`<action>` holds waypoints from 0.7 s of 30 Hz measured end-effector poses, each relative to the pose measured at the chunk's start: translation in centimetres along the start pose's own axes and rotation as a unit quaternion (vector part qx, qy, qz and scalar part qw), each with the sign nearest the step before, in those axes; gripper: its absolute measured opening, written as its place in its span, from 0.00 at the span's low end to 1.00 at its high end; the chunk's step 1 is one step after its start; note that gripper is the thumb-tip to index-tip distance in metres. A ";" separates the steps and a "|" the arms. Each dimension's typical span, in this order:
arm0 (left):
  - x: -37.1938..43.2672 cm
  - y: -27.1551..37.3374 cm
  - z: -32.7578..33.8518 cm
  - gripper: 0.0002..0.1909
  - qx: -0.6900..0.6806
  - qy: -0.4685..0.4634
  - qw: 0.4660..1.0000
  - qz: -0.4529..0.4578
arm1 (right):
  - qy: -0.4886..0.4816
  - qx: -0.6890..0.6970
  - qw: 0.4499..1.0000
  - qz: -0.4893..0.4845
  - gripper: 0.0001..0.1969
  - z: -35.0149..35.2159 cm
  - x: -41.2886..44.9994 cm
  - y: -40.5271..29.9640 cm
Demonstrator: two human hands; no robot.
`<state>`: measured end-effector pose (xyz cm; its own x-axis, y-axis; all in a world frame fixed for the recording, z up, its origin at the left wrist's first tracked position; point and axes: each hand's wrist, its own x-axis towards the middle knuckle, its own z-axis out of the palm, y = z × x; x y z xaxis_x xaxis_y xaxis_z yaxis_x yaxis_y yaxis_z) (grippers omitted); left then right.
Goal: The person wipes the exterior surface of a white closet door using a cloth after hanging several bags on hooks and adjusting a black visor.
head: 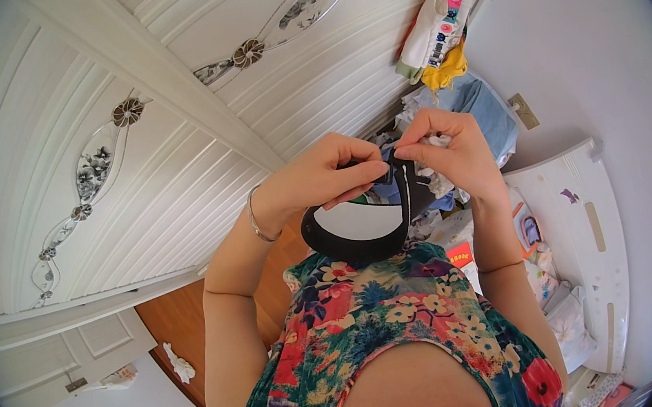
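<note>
In front of my chest hangs a black band (357, 253) bent into a loop, with a narrow light line along its right side. My left hand (328, 172) pinches a small black buckle-like piece (384, 173) at the upper end of the band, partly hidden by the fingers. Thumb and fingers of my right hand (448, 147) grip the other upper end, close beside it. A white surface (359, 222) shows inside the loop; whether it belongs to the band I cannot tell.
A white paneled wardrobe (300, 102) fills the far left. Clothes (433, 35) hang at its right end above piled fabric (477, 109). At right, a white bed panel (569, 221) stands by the wall, with bags and items beside it. A white crumpled cloth (179, 363) lies on the wooden floor (175, 322).
</note>
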<state>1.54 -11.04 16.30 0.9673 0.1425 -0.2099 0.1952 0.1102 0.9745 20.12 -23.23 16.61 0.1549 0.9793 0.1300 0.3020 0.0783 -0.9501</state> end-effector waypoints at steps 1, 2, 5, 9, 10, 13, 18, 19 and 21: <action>0.0 -0.1 0.0 0.18 0.000 0.000 1.000 0.000 | 0.000 0.001 1.000 0.000 0.03 0.0 0.0 -0.1; 0.0 -0.1 0.0 0.18 0.004 0.004 1.000 -0.002 | -0.005 0.002 1.000 0.006 0.03 0.0 -0.1 -0.2; 0.1 0.0 0.1 0.19 0.007 0.006 1.000 -0.004 | -0.013 -0.001 1.000 0.007 0.03 0.0 -0.3 -0.4; 0.2 0.2 0.4 0.18 -0.012 0.010 1.000 -0.010 | -0.022 -0.011 1.000 -0.008 0.03 -0.2 -0.4 0.0; 0.2 0.2 0.4 0.18 -0.012 0.010 1.000 -0.011 | -0.021 -0.010 1.000 -0.009 0.03 -0.3 -0.4 0.0; 0.3 0.1 0.5 0.18 -0.018 0.004 1.000 -0.010 | -0.027 -0.004 1.000 -0.009 0.03 -0.4 -0.6 -0.2; 0.3 0.1 0.5 0.17 -0.069 -0.022 0.996 -0.043 | -0.059 0.015 0.998 -0.019 0.03 -0.5 -0.7 -0.1; 0.3 0.1 0.6 0.17 -0.069 -0.023 0.996 -0.043 | -0.058 0.015 0.998 -0.020 0.03 -0.5 -0.7 -0.1; 0.3 0.1 0.8 0.18 -0.074 -0.016 0.997 -0.025 | -0.054 0.013 0.998 -0.012 0.03 -0.5 -0.6 0.0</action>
<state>2.01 -11.81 16.43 0.9620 0.1011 -0.2538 0.2205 0.2609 0.9398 20.46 -23.93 16.65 0.0451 0.9915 0.1224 0.2800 0.1050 -0.9542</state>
